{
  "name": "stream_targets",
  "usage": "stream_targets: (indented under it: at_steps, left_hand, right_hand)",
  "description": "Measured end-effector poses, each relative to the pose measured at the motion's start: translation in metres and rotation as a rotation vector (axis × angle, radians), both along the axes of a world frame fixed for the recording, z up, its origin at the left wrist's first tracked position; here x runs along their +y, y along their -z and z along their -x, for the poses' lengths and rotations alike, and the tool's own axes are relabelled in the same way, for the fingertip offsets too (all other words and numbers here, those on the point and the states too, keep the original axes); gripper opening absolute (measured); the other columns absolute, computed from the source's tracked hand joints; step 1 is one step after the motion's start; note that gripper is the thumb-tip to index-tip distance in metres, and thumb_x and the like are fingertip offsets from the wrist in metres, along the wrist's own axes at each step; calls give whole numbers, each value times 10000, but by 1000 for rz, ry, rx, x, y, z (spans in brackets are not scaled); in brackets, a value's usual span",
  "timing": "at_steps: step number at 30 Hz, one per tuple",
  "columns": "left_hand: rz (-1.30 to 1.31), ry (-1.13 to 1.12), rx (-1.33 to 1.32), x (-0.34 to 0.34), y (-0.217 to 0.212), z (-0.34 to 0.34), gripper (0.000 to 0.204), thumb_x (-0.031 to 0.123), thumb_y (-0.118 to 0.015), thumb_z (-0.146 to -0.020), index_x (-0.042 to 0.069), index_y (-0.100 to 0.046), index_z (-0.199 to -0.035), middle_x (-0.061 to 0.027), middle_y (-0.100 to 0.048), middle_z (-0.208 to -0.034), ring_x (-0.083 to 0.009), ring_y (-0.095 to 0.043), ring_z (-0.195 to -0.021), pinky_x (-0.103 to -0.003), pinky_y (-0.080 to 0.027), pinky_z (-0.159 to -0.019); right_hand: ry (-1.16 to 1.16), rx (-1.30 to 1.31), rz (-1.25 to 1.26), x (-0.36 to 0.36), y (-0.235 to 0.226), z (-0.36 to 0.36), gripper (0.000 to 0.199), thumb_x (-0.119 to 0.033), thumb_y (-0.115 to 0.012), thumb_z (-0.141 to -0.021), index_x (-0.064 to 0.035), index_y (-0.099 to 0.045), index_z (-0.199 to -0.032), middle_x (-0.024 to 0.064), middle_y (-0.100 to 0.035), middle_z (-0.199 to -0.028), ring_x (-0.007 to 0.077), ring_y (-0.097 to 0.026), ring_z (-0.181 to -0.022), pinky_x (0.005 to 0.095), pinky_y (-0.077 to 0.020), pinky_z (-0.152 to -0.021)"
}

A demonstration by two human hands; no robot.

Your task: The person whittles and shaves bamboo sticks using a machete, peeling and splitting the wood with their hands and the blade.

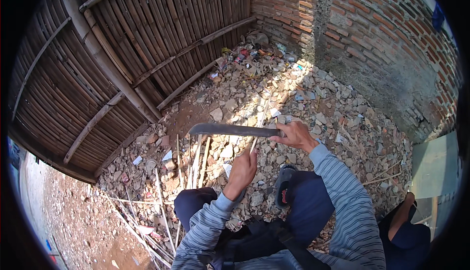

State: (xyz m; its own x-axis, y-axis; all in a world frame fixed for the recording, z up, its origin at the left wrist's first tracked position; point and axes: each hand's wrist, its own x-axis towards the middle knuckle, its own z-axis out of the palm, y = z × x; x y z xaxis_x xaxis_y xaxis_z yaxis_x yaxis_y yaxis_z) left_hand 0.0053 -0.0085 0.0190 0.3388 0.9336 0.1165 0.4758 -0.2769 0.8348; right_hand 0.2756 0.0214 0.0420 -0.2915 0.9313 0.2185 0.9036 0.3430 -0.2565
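Observation:
My right hand [295,135] is closed round the handle of a machete [229,130]. Its dark, broad blade points left and lies nearly level across the view. Below the blade, my left hand [242,170] is closed on a thin, pale bamboo strip [266,109]. The strip slants up and away, passing the blade near the handle end; whether the two touch I cannot tell. Several more pale strips [197,161] lie on the rubble left of my left hand, close to my knee.
Stony rubble [338,123] with scraps of litter covers the ground. A bamboo slat wall [161,30] rises at the left, a brick wall [362,30] at the back right. Long sticks [142,235] lie at lower left. Another person's leg [401,216] shows at lower right, beside a pale panel [433,167].

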Motion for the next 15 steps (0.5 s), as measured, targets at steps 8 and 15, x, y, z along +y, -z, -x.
stream_targets:
  at_steps: [8, 15]
  left_hand:
    - [-43, 28, 98, 1, 10, -2, 409, 297, -506, -1106, -69, -621, -966, -354, -649, -765, -553, -653, -746, -618, -490, -686]
    - [-34, 36, 24, 0, 6, -4, 411, 297, -515, -1106, -62, -606, -926, -360, -647, -775, -566, -641, -746, -629, -490, -684]
  right_hand:
    - [383, 120, 25, 26, -1, -31, 652, -680, -610, -982, -61, -787, -1089, 148, -672, -607, 320, -718, -595, 478, -560, -584]
    - [199, 94, 46, 15, 6, -28, 706, -771, -555, -955, -89, -737, -928, 136, -639, -583, 342, -702, -590, 509, -538, -586]
